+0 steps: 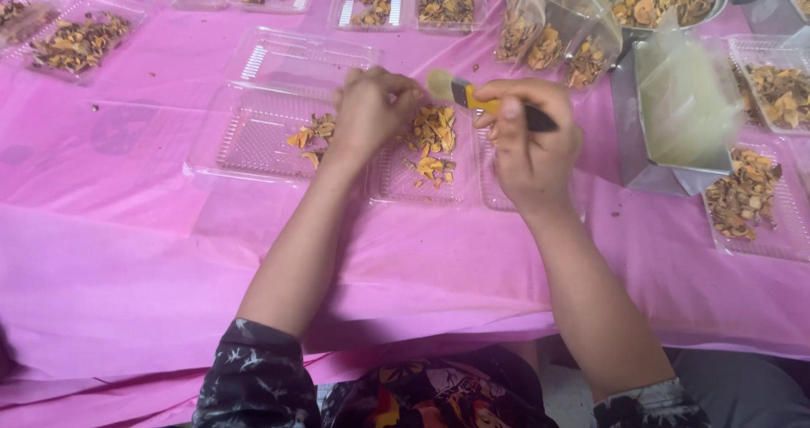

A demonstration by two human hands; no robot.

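Brush (472, 99), light and stiff, best held by its handle, sits pinched in the closed right hand (527, 145) at twelve o'clock of the clear tray (253, 137), while the curled left hand (371, 111) fingers brittle dried pieces (432, 132).

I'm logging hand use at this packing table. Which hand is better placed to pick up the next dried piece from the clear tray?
Probably the left hand: it hovers over the clear tray, close beside the dried pieces. The right hand is occupied, gripping a yellow-handled brush.
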